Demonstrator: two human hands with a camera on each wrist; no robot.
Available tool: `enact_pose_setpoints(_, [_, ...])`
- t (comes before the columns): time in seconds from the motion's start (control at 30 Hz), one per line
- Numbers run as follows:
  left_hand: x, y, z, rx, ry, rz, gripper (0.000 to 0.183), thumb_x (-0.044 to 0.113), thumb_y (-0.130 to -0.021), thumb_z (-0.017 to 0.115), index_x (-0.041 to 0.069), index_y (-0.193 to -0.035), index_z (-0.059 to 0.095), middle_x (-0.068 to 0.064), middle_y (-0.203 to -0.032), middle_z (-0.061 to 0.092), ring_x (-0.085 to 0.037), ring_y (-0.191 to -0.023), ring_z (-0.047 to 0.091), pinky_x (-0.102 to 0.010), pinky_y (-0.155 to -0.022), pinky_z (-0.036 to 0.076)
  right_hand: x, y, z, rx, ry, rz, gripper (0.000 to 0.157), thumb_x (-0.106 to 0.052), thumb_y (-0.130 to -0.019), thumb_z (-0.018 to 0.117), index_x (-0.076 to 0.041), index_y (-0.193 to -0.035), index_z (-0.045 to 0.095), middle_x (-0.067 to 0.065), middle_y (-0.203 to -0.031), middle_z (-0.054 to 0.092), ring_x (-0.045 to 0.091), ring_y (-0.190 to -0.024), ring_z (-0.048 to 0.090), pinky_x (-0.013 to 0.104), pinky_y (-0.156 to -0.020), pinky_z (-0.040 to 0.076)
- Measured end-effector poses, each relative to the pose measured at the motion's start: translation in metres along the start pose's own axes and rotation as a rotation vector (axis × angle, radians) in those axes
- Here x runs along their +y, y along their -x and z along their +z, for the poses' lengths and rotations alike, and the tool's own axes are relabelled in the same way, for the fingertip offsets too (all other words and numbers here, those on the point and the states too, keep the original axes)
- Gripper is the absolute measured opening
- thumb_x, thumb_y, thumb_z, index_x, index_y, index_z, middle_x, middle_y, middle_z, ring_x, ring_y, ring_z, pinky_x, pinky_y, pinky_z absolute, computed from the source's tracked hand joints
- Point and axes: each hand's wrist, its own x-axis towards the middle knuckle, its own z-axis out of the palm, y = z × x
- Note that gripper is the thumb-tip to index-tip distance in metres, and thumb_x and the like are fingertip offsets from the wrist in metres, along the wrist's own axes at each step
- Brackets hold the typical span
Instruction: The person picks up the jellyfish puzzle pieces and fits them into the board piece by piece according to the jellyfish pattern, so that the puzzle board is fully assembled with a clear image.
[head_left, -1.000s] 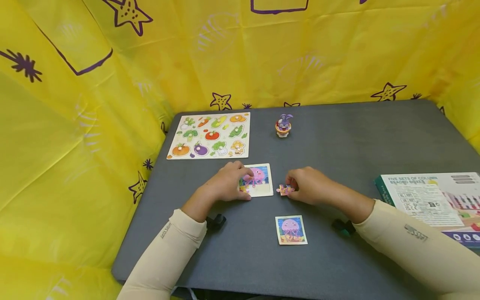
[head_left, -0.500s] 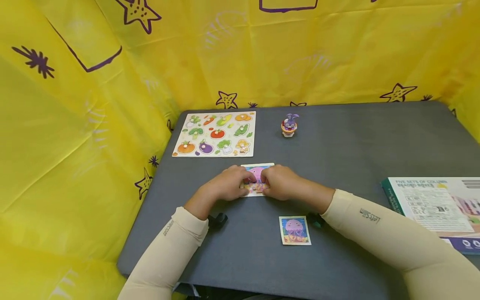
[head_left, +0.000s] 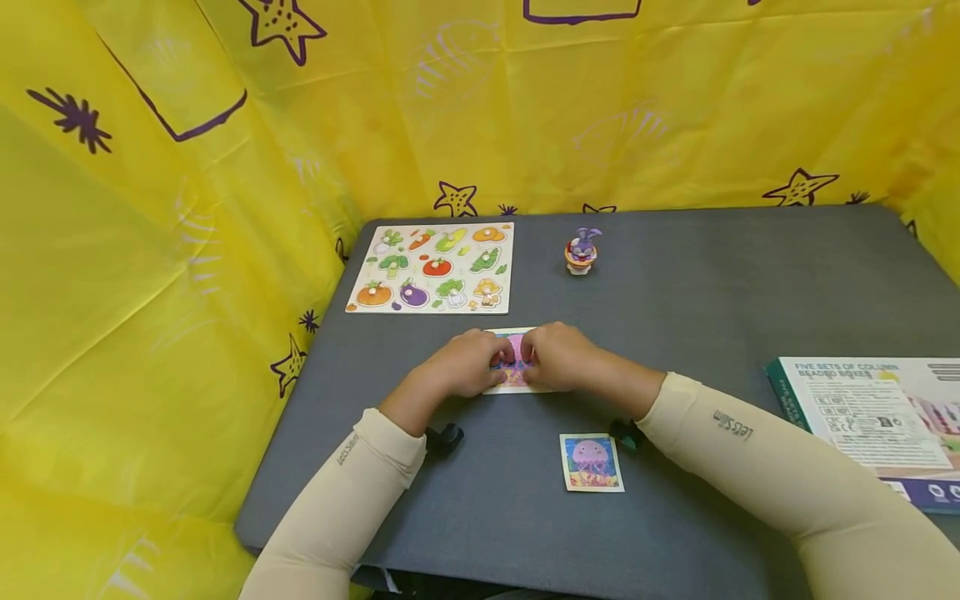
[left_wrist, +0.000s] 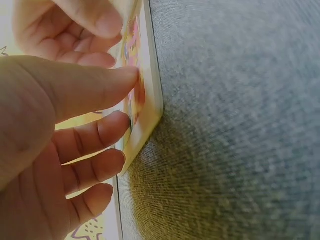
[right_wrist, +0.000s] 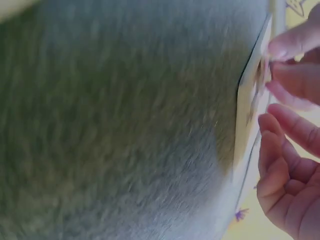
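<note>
The jigsaw board with a pale frame and a pink jellyfish picture lies flat on the dark table, between both hands. My left hand rests on its left side; in the left wrist view the thumb touches the picture and the other fingers are loosely bent. My right hand touches the right part of the picture, thumb and forefinger apart, partly covering it. In the right wrist view the fingertips are beside the board. A small jellyfish picture card lies nearer to me.
A wooden vegetable knob puzzle lies at the back left. A purple rabbit figurine stands at the back. A flat box of beaded columns lies at the right. Yellow patterned cloth hangs behind the table.
My right hand has brought a jigsaw piece leftward onto the board, and the picture's lower part now looks filled. My left hand stays on the board. The head view has shifted slightly.
</note>
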Motion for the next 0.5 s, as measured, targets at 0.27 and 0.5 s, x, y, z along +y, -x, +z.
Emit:
enact_pose_setpoints(0.27, [0.003,-0.003,-0.001,-0.031,-0.022,-0.038,0.017,0.020,-0.092,0.072,0.018,-0.109,0.070,0.001,-0.096,0.063,-0.022,-0.096,0.057,-0.041,-0.089,0.047,0.007,-0.003,-0.002,-0.002,0.042,0.066,0.021,-0.025,-0.084,0.079,-0.010,-0.094,0.069,0.003,-0.084,0.064,0.024,-0.084,0.059,0.042,-0.075,0.049])
enact_pose_setpoints(0.5, [0.008,-0.006,-0.002,-0.035,-0.067,-0.033,0.020,0.021,-0.092,0.071,0.017,-0.111,0.069,0.000,-0.101,0.064,-0.022,-0.100,0.057,-0.041,-0.092,0.048,0.016,0.014,-0.017,-0.017,0.056,0.102,0.029,-0.031,-0.089,0.078,-0.011,-0.107,0.069,0.008,-0.103,0.066,0.027,-0.096,0.060,0.048,-0.085,0.051])
